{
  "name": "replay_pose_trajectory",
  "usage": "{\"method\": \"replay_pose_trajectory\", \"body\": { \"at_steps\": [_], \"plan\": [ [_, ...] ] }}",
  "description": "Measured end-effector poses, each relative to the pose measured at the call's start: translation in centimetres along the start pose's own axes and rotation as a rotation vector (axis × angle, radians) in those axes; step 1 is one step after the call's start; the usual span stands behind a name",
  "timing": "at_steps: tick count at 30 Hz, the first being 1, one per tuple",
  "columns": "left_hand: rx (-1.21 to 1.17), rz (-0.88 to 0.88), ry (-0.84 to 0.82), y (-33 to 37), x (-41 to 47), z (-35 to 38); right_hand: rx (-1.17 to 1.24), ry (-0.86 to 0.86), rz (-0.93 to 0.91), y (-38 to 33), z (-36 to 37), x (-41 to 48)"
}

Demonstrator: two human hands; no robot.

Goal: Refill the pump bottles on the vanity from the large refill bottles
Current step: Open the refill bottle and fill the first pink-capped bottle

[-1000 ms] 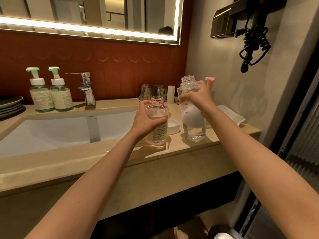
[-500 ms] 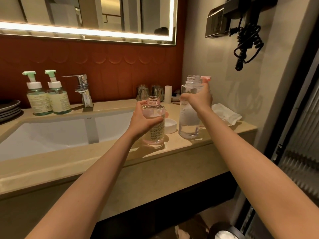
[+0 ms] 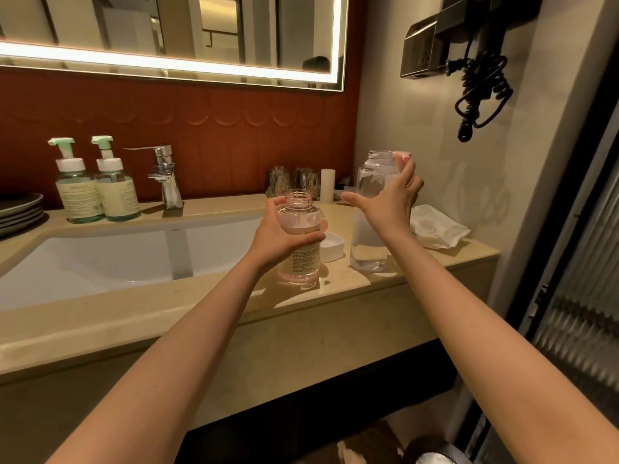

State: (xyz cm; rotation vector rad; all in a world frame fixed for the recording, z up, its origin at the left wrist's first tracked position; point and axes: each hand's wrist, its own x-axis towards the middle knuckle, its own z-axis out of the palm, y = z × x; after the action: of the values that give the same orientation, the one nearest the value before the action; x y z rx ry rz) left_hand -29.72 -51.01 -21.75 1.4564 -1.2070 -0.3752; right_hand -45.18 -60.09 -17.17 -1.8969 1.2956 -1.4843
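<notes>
My left hand (image 3: 278, 236) grips a small pink-tinted bottle (image 3: 303, 259) standing on the vanity counter (image 3: 234, 299); its threaded neck is uncapped and it holds some liquid. To its right stands a tall clear refill bottle (image 3: 368, 252), also uncapped, partly filled. My right hand (image 3: 388, 209) is in front of the tall bottle with thumb and fingers spread straight, not gripping it. A pink pump head (image 3: 402, 156) shows just behind my right fingertips. A white cap (image 3: 332, 246) lies between the two bottles.
Two green pump bottles (image 3: 78, 192) (image 3: 115, 190) stand left of the faucet (image 3: 164, 175), above the sink basin (image 3: 100, 262). Stacked plates (image 3: 20, 209) sit far left. Glasses (image 3: 278, 184), a white cylinder (image 3: 327, 184) and a white packet (image 3: 435, 226) crowd the right corner. A hair dryer (image 3: 482, 95) hangs on the wall.
My right hand has opened and loosened its grip on the tall refill bottle, which stands on the counter. My left hand keeps its hold on the small bottle.
</notes>
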Motion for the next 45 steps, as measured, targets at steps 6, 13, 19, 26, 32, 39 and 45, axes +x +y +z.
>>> {"method": "replay_pose_trajectory", "body": {
  "at_steps": [6,13,19,26,32,39,45],
  "plan": [
    [0.013,0.01,0.018,0.2,0.0,0.0,0.103,0.237,-0.234,0.2,-0.4,-1.5],
    [0.018,0.033,0.044,0.1,-0.1,0.0,0.095,0.367,-0.827,-0.2,2.1,-2.3],
    [0.061,0.08,0.059,-0.1,0.3,-0.6,0.004,0.053,-0.757,-0.4,4.9,-2.9],
    [0.061,0.051,0.104,-0.8,1.5,-1.8,-0.139,-0.265,-0.377,-0.8,8.1,-1.2],
    [0.054,0.032,0.124,-1.5,2.8,-3.0,-0.239,-0.426,-0.012,-0.7,12.3,2.6],
    [0.042,0.008,0.126,-2.1,3.9,-4.7,-0.507,-0.469,0.088,0.2,16.1,4.8],
    [0.027,-0.002,0.141,-2.5,4.4,-6.1,-0.706,-0.548,0.157,1.2,17.4,5.7]
  ]
}}
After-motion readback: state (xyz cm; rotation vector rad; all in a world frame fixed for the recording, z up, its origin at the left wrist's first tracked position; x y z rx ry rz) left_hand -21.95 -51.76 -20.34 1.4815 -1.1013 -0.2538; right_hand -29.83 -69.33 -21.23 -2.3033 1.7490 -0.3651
